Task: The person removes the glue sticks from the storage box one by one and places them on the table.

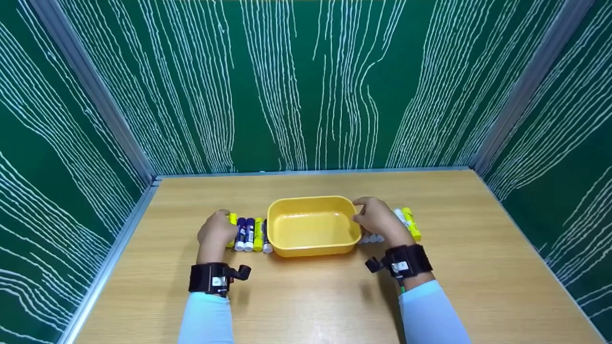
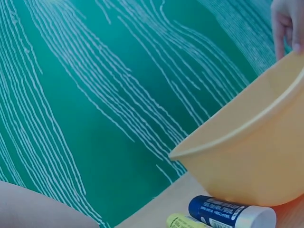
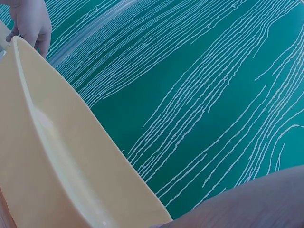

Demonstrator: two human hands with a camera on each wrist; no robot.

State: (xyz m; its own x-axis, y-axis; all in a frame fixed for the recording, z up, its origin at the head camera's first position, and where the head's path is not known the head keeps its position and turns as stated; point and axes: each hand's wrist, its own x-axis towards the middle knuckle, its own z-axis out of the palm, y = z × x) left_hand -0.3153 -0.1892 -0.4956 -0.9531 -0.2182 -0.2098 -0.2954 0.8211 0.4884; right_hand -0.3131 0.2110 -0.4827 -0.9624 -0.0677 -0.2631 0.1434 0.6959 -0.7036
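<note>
A yellow plastic basin (image 1: pixel 313 250) stands in mid-table across a row of glue sticks, its inside bare. My right hand (image 1: pixel 380 220) grips its right rim between thumb and forefinger. At the row's left end my left hand (image 1: pixel 216 231) curls its fingers at a yellow glue stick (image 1: pixel 233 219), which it partly covers. Navy glue sticks (image 1: pixel 249 233) with white caps and another yellow one (image 1: pixel 258 234) lie side by side between that hand and the basin. In the left wrist view a navy glue stick (image 2: pixel 218 211) lies close by the basin's wall.
Right of the basin, white-ended sticks (image 1: pixel 373 237) show below my right hand, and a yellow glue stick (image 1: pixel 411 223) lies beyond it. Green panels (image 1: pixel 315 86) with wavy white lines rise behind the wooden table (image 1: pixel 306 296) and at both sides.
</note>
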